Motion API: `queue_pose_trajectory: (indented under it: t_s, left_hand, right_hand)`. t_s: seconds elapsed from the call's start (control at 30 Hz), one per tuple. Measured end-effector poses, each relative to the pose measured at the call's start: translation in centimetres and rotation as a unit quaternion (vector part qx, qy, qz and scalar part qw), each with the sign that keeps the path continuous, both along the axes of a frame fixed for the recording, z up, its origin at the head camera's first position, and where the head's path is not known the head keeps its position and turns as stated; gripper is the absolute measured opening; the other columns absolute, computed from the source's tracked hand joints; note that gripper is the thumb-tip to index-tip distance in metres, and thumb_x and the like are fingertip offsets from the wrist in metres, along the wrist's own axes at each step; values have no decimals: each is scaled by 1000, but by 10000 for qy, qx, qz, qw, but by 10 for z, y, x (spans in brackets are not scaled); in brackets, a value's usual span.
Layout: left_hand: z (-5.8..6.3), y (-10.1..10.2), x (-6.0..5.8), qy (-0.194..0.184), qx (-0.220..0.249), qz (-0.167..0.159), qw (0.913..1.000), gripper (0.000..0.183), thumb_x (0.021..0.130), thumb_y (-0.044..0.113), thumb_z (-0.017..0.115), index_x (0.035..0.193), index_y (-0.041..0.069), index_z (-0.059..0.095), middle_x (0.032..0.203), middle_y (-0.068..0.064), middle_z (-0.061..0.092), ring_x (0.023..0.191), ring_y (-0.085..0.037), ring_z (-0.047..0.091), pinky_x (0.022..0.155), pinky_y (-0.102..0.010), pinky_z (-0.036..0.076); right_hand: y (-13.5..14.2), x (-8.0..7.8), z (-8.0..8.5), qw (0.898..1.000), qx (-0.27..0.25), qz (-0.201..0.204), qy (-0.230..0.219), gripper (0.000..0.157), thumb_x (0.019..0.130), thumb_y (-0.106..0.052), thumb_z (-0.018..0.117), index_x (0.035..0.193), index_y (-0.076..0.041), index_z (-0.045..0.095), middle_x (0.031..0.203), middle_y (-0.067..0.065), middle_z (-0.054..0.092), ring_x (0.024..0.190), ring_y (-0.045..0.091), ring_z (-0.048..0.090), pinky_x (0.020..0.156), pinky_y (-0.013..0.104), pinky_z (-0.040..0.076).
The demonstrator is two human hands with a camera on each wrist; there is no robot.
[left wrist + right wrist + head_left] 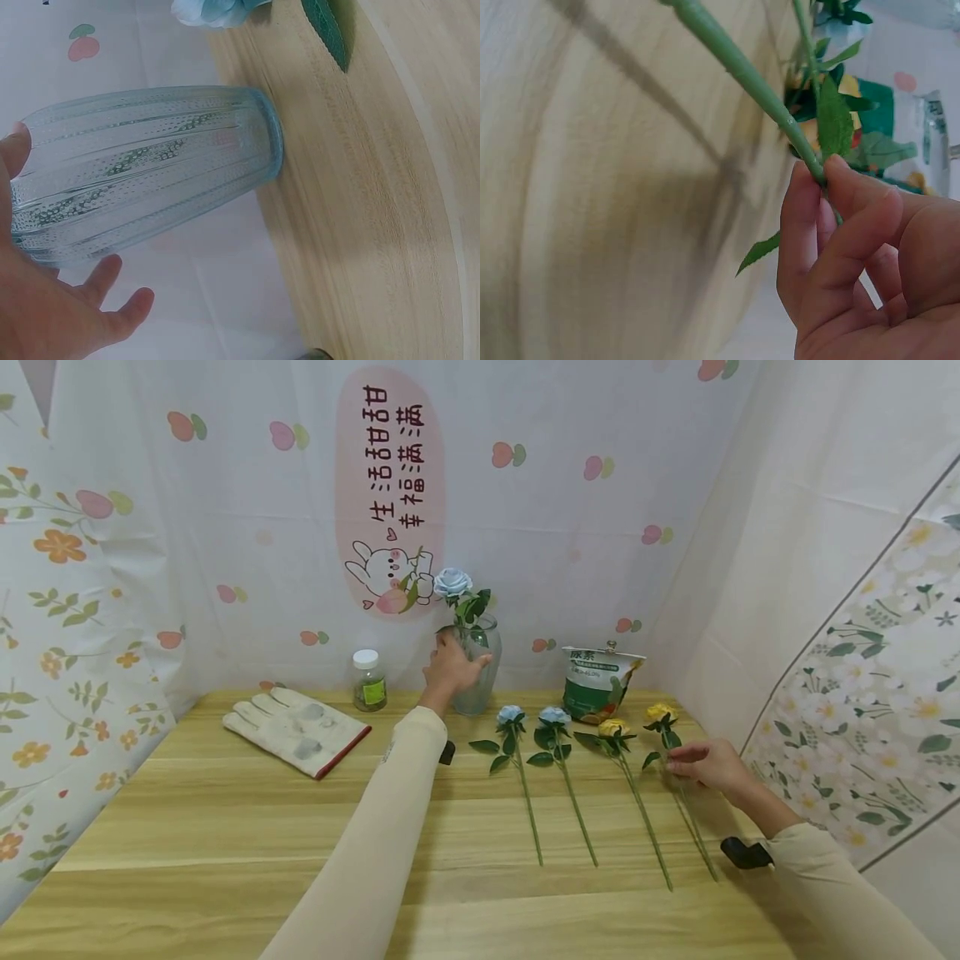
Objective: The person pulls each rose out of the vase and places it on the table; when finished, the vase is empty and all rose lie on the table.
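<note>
A ribbed clear glass vase stands upright at the back of the table with one blue rose in it. My left hand holds the vase near its top; in the left wrist view the thumb lies against the glass, while other fingers stick out past its side. At the right, my right hand pinches a yellow rose by its green stem between thumb and fingertips. In the right wrist view the stem casts a shadow on the wood.
Left of the held rose lie another yellow rose and two blue roses. Behind them stands a green and white fertilizer bag. A white-capped bottle and a work glove are left of the vase. Printed curtains border the table.
</note>
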State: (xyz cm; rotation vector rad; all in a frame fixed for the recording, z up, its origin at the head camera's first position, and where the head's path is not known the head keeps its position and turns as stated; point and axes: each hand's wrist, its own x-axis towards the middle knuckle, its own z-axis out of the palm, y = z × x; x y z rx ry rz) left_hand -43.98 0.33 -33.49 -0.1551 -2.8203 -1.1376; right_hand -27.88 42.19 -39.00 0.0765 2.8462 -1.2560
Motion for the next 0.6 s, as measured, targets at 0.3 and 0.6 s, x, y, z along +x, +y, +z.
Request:
queue_pose_trajectory:
  t_s: [0.3, 0.6]
  left_hand:
    - [1, 0, 1, 10, -105, 34, 9999, 101, 94, 60, 56, 157, 4, 2, 164, -19, 7, 144, -41, 25, 109, -65, 24]
    - [2, 1, 3, 20, -48, 30, 10000, 99, 94, 59, 57, 157, 4, 4, 164, -19, 9, 143, -42, 27, 109, -65, 25]
  right_hand:
    - [5, -6, -15, 9997, -120, -3, -231, 44, 92, -13, 71, 126, 14, 58, 96, 8, 73, 68, 12, 64, 54, 31, 49]
    - [-4, -14, -21, 9976, -391, 148, -555, 46, 94, -13, 69, 128, 13, 55, 99, 7, 73, 74, 12, 68, 56, 30, 50]
